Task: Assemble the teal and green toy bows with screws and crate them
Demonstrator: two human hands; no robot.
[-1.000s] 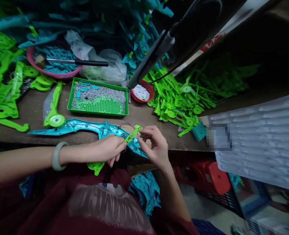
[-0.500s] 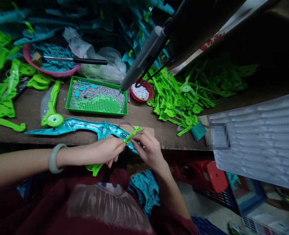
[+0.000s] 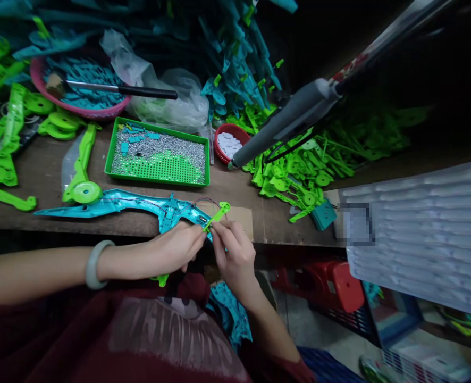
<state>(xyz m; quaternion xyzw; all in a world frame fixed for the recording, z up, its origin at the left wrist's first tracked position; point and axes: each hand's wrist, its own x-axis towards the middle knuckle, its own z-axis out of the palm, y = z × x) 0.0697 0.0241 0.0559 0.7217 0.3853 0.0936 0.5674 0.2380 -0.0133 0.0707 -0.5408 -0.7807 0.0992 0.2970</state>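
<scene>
A slim light-green plastic piece is pinched between both my hands at the table's front edge. My left hand is closed round its lower part, and another green end shows beneath that hand; whether they are one part is hidden. The fingertips of my right hand press together on the piece near its middle. Just behind lies a blue bow-shaped plastic shell with thin wires along it and a green arm with a round hub at its left end.
A green tray of screws stands behind the shell. An electric screwdriver hangs above a red basket of white pieces. A hammer rests across a pink basin. Green parts are heaped at right.
The hanging screwdriver has swung right, from the tray's corner to over the red basket. My right hand has shifted slightly left and down, showing more of the green piece's upper end.
</scene>
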